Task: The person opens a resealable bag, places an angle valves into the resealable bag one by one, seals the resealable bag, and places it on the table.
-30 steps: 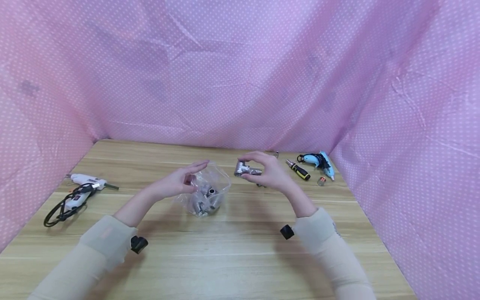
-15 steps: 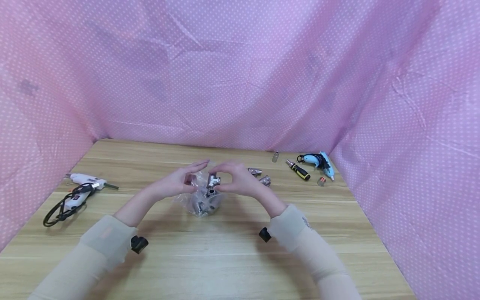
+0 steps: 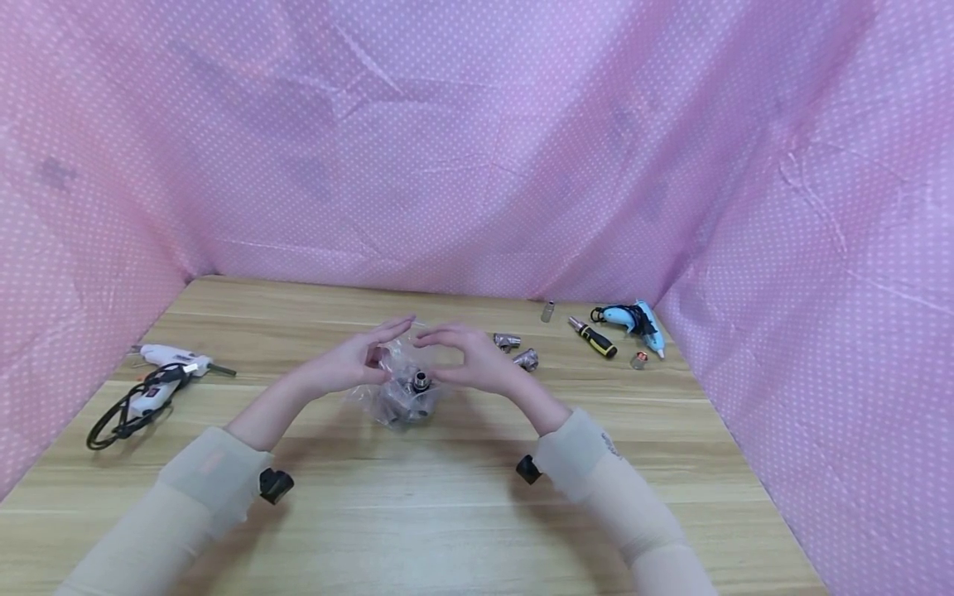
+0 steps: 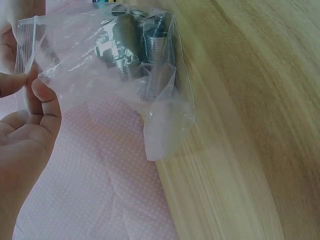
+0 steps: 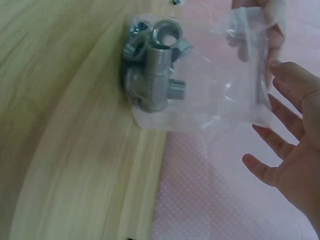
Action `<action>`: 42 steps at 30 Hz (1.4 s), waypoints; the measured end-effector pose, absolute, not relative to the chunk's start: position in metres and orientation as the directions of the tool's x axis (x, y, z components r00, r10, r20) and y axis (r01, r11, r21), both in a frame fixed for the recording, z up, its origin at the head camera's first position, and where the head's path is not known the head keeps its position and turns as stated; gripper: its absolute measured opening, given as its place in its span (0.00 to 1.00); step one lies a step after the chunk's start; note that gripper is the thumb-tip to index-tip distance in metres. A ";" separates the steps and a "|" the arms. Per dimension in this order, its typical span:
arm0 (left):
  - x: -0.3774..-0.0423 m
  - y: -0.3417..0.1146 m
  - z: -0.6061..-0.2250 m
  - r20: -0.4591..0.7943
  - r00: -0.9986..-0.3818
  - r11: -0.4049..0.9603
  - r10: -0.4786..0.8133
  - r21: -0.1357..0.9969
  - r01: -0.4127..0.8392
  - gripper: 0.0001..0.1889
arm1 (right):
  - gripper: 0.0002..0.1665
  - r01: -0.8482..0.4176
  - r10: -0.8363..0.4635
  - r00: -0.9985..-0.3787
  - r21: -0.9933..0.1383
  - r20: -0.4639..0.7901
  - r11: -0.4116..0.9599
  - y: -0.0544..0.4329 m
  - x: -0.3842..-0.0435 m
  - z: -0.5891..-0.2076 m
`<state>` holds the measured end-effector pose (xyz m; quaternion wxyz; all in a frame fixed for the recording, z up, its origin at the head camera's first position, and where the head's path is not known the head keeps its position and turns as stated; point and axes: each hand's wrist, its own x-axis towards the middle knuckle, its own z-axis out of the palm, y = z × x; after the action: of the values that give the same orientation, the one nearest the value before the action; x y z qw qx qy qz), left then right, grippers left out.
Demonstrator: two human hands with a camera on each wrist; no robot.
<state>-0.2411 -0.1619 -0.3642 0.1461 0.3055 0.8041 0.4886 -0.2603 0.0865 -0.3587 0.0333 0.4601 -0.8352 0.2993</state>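
A clear zip bag [image 3: 383, 410] stands at the middle of the table in the head view, with several silvery threaded pipe fittings [image 5: 157, 75] bunched in its bottom. My left hand [image 3: 343, 366] pinches the bag's mouth edge between thumb and fingers, as the left wrist view shows. On the other side of the mouth, my right hand [image 3: 477, 362] has its fingers spread and gently bent, with nothing between them; its fingertips are close to the bag's rim. Two metal tee fittings, one farther [image 3: 507, 340] and one nearer [image 3: 527, 358], lie just right of the right hand.
At the right lie a small metal fitting [image 3: 547, 311], a yellow-black screwdriver [image 3: 596, 340], a blue glue gun [image 3: 644, 327] and a small capped metal part [image 3: 638, 360]. A white glue gun [image 3: 171, 358] with a coiled black cord is at the left. Pink dotted cloth [image 3: 447, 165] surrounds the table.
My right hand has moved left with a tee fitting to the bag's mouth and let it go into the bag. The left hand stays in place on the bag.
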 end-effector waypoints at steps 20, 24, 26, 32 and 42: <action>-0.240 -0.162 -0.365 0.064 -0.778 0.330 0.626 0.881 0.338 0.47 | 0.31 -0.694 -0.636 -0.693 -0.552 0.339 0.463 0.173 -0.270 -0.347; -0.240 -0.163 -0.365 0.063 -0.779 0.325 0.624 0.885 0.332 0.47 | 0.31 -0.658 -0.620 -0.731 -0.537 0.285 0.529 0.191 -0.276 -0.359; -0.240 -0.163 -0.365 0.062 -0.779 0.327 0.624 0.884 0.333 0.47 | 0.32 -0.632 -0.603 -0.756 -0.523 0.255 0.571 0.199 -0.279 -0.367; -0.239 -0.164 -0.366 0.057 -0.781 0.347 0.621 0.874 0.340 0.47 | 0.34 -0.584 -0.571 -0.793 -0.527 0.210 0.617 0.222 -0.291 -0.393; -0.240 -0.163 -0.364 0.062 -0.780 0.352 0.622 0.868 0.350 0.47 | 0.35 -0.488 -0.547 -0.831 -0.607 0.102 0.627 0.243 -0.312 -0.426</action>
<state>-0.2402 -0.1629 -0.3639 0.1407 0.3001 0.8100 0.4838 -0.3120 0.2433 -0.4264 -0.0458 0.2872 -0.9009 0.3222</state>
